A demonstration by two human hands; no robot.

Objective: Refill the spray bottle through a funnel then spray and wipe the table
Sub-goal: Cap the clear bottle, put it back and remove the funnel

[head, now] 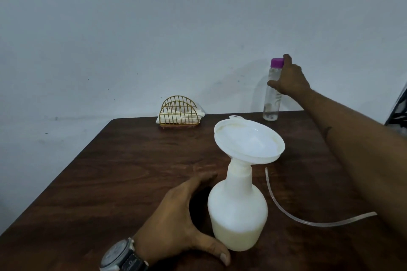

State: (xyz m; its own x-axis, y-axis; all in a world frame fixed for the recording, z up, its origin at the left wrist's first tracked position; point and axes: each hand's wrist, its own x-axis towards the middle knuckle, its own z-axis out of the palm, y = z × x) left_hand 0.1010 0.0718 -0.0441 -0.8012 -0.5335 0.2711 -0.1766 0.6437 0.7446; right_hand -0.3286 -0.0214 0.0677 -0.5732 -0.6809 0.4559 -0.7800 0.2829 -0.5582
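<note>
**One head-worn wide-angle view, looking forward and down across a table [132,171]**

The camera sits above the near edge of the dark wooden table and faces its far edge and the pale wall [154,28] behind it. Closest to the lens, low in the frame, the left hand [182,215] curves round a white spray bottle [237,215] topped by a funnel [248,138]. Farthest off, the right hand [288,77] holds a clear bottle [272,94] at the far edge, about level with a wire napkin holder [179,114]. The wide lens makes the table's side edges splay outward toward the viewer.
</note>
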